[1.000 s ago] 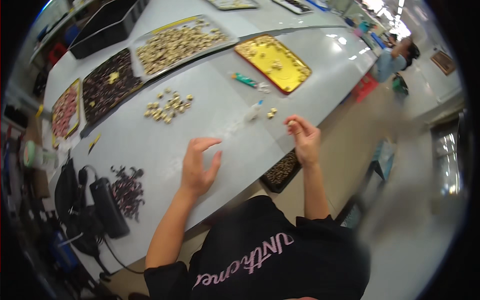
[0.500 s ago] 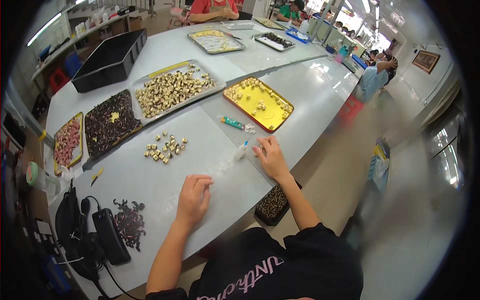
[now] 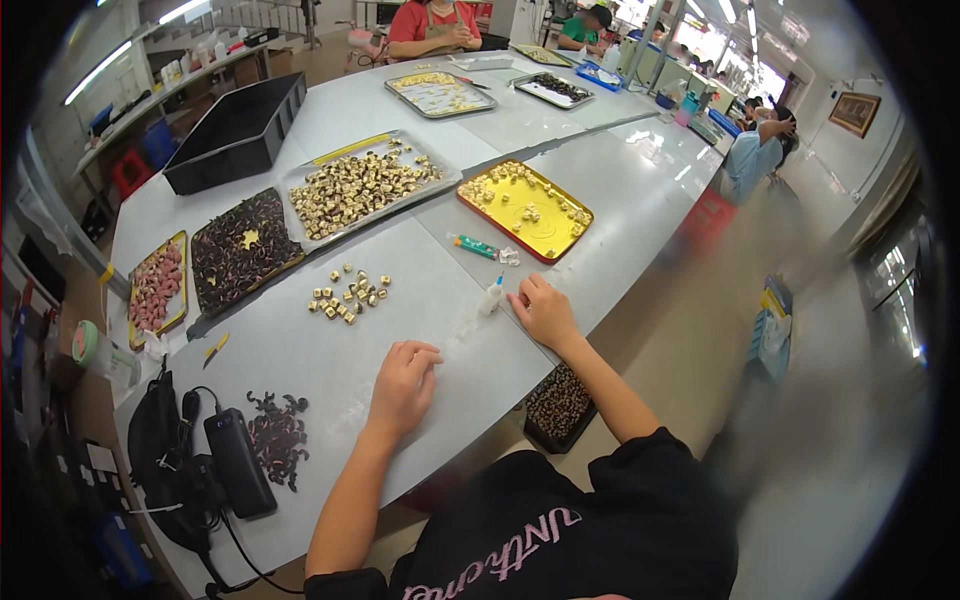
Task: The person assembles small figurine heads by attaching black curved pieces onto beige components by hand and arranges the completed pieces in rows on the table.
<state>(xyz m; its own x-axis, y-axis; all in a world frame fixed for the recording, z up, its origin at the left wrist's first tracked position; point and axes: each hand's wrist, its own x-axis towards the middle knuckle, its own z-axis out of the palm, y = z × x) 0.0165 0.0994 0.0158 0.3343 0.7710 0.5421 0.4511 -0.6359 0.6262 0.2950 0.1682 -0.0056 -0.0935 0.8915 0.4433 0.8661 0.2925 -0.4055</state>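
Observation:
My left hand [image 3: 404, 388] rests over the grey tabletop with its fingers bent together; anything between them is hidden. Farther right, my right hand [image 3: 547, 314] is lowered to the table with curled fingers, and I cannot make out what lies under its fingertips. Just left of it stands a small white squeeze bottle [image 3: 491, 298] with a blue needle tip. A loose group of gold-and-dark cube-like pieces [image 3: 350, 294] lies beyond my left hand. Behind the bottle is a green tube-shaped packet [image 3: 475, 246] beside a crumpled white scrap [image 3: 509, 257].
A yellow tray [image 3: 545, 235] holds pale pieces. Left of it are a metal tray [image 3: 437, 187] of gold pieces, a dark curved-piece tray [image 3: 215, 300] and a pink-piece tray [image 3: 183, 310]. Dark curved pieces [image 3: 277, 440] lie by a black power bank [image 3: 238, 465]. A person [image 3: 410, 25] sits across.
The whole view has shifted slightly, moving the table right and down in the picture. My right hand's fingers have drawn in and lowered toward the table. My left hand is curled a little tighter.

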